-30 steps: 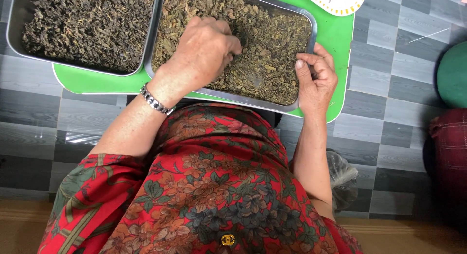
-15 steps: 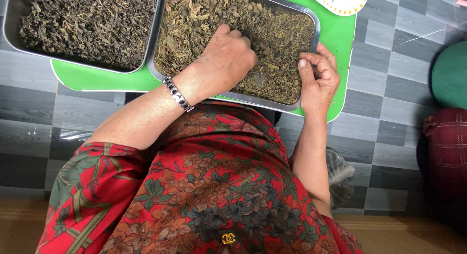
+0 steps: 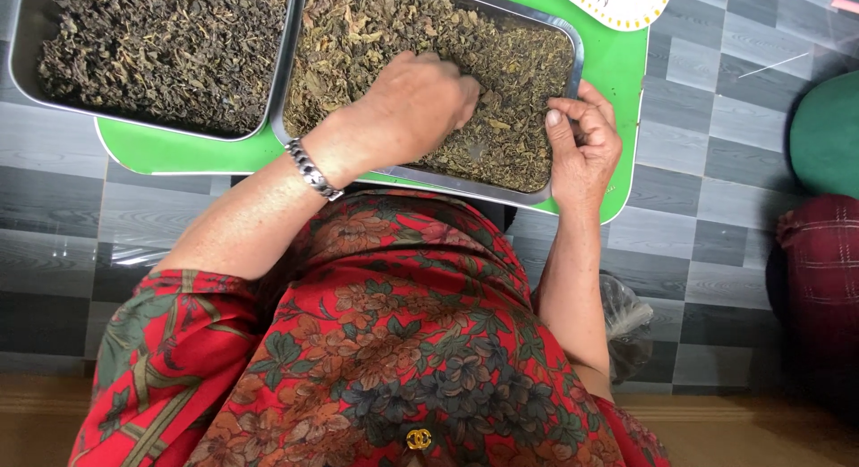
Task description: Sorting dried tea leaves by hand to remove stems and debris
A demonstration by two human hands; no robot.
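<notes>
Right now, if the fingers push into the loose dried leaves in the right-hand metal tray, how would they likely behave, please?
The loose dried olive-brown leaves would probably scatter rather than move as one mass, since they lie as separate curled flakes. They look light and brittle, so they may crumble under the left hand. Some could spill over the shallow steel tray rim.

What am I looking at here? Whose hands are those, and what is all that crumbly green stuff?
The camera sits on a person's head and looks straight down, so you see their own arms and their red flowered dress. There is no machine, only two bare hands. The left hand, with a silver bracelet on its wrist, rests in dried, crumpled leaves that fill a shallow metal tray. The right hand rests at that tray's near right corner, fingers curled; whether it pinches anything is hard to tell. A second metal tray of darker leaves sits beside it. Both trays stand on a bright green board over a grey tiled floor.
</notes>
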